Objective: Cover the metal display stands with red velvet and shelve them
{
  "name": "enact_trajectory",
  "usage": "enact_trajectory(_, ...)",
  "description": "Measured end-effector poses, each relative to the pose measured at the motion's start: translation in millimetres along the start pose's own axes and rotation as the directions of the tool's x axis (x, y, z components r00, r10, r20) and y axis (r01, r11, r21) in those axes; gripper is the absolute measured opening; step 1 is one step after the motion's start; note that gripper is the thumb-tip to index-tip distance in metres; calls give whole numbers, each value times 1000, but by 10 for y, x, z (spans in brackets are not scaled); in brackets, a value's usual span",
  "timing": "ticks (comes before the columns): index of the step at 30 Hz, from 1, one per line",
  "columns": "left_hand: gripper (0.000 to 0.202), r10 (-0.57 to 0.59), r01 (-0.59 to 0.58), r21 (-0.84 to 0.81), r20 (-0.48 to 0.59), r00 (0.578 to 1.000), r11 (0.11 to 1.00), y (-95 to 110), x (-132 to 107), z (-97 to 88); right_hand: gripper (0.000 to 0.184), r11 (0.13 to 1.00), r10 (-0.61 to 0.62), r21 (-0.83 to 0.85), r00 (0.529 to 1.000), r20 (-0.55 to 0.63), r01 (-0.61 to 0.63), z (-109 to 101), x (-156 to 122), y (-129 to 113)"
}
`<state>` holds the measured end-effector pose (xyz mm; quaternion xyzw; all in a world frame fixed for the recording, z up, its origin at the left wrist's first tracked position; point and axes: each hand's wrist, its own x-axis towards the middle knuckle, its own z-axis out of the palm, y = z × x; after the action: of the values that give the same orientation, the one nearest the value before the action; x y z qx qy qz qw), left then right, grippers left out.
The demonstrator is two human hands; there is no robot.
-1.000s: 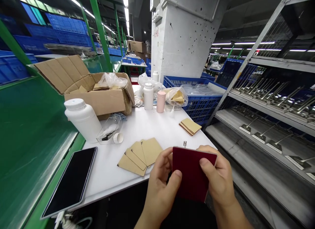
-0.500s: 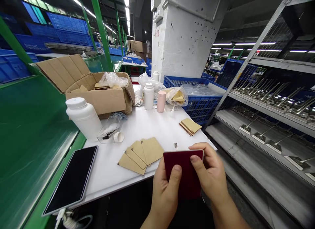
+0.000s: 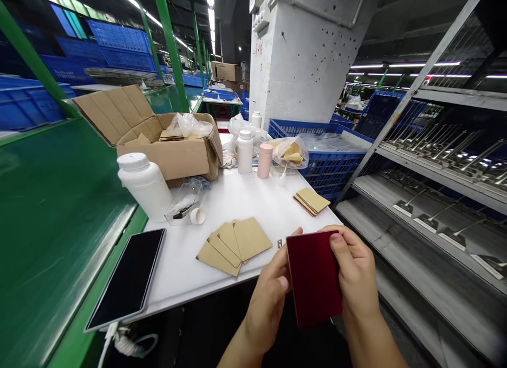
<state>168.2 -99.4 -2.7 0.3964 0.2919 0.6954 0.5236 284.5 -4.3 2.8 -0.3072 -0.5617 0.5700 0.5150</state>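
Head view: the left hand [image 3: 268, 299] and right hand [image 3: 356, 273] have the fingers [image 3: 348, 246] clamped on a dark red card [image 3: 315, 278], now turned steeper than a moment ago. Just left of the fingers, on the worktop [image 3: 253, 199], sit one small metal stud [image 3: 280, 243] and four fanned tan cards [image 3: 233, 246], with one black tablet [image 3: 129, 278] further left. Beyond the fingers are one small stack of tan cards [image 3: 311, 201], three white bottles [image 3: 144, 186], one pink cup [image 3: 265, 160] and one cardboard box [image 3: 166, 151].

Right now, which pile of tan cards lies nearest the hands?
The fanned tan cards, just beside the left hand, spread apart, not the tidy stack farther back on the table.
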Motion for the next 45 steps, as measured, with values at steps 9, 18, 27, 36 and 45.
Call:
enact_trajectory(9, 47, -39, 61, 348, -68, 997, 935, 104, 59, 19, 23, 996, -57, -68, 995, -77, 52, 0, 0, 42)
enact_trajectory(18, 47, -122, 113, 167, 45, 992, 979, 144, 57, -71, 28, 994, 89, 59, 996, -27, -87, -25, 33, 17)
enact_trajectory(27, 44, -1, 11, 49, -203, 979, 999, -10, 139, 114, 35, 996, 23, 80, 996, 86, -30, -74, 36, -45)
enact_trajectory(36, 52, -31, 22, -71, -133, 991, 997, -39, 153, 33, 30, 994, 104, 6, 983, 151, -106, 12, -71, -125)
enact_trajectory(45, 37, 27, 43, 187, -353, 935, 981, -64, 126, 44, 29, 982, -34, -173, 971, 238, 77, -41, -88, -26)
